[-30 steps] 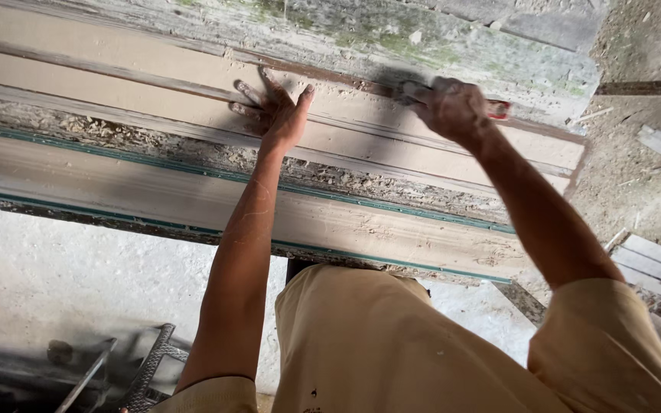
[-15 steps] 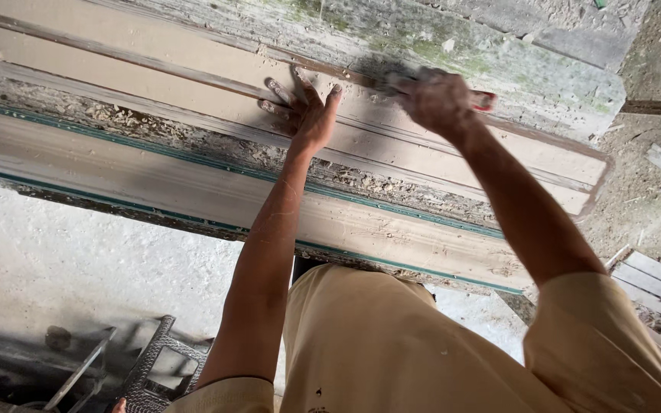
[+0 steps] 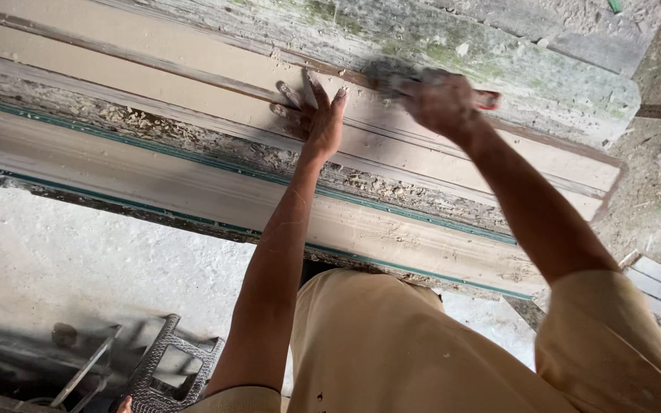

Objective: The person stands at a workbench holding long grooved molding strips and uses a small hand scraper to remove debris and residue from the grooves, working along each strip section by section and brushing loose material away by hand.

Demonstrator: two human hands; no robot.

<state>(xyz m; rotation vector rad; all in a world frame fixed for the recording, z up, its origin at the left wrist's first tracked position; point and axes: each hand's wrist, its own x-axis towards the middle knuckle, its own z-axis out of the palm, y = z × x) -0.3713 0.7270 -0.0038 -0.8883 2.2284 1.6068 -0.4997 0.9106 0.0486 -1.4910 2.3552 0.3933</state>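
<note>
Now dusty hands: left flat on grooved moulding, right blurred.

The left hand is pressed flat on a long moulded wooden beam, its fingers spread over the pale dusty face. Just beside those fingers, the right hand is closed around a blurred tool with a red end, held against the beam's upper groove. A dark lattice stool is seen well below the fingers.

Left hand splayed flat, right hand clenched (blurred).
</note>
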